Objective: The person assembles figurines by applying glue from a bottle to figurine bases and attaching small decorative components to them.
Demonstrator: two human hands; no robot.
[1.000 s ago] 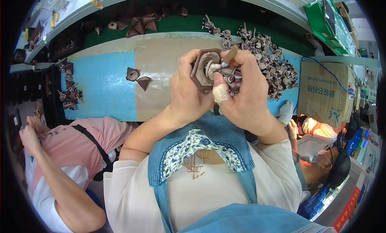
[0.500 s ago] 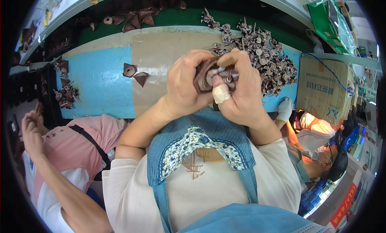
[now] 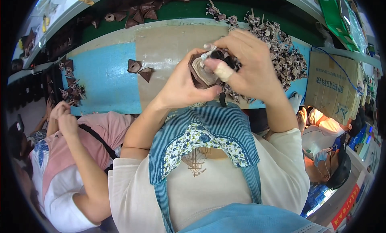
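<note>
In the head view, the person's two hands are close together over the bench (image 3: 102,80). The left hand (image 3: 181,86) has its fingers and thumb bent around a brown piece (image 3: 196,77). The piece has flat sides and a pale top, and it is tipped a bit toward the person. The right hand (image 3: 255,66) comes over from the other side. Its fingers are bent in, and its thumb, with pale tape (image 3: 224,71) around it, presses near the tip. They have hold of a small figure (image 3: 206,56), white and dark, right at the pale part of the brown piece. The right hand hides some of the figure, so I cannot tell how tight the grip is.

Behind the right hand, a big pile of little figures (image 3: 287,62) lies on the bench. To the left of the hands are two loose brown bits (image 3: 145,74), side by side. More brown bits (image 3: 138,18) lie along the green strip (image 3: 183,14) at the back. A small heap (image 3: 73,92) sits at the far left end. A cardboard box (image 3: 331,86) stands on the right, with a blue cord (image 3: 337,78) across it. A person in pink (image 3: 106,128) is on the left, and a person in a dark cap (image 3: 341,168) is on the right.
</note>
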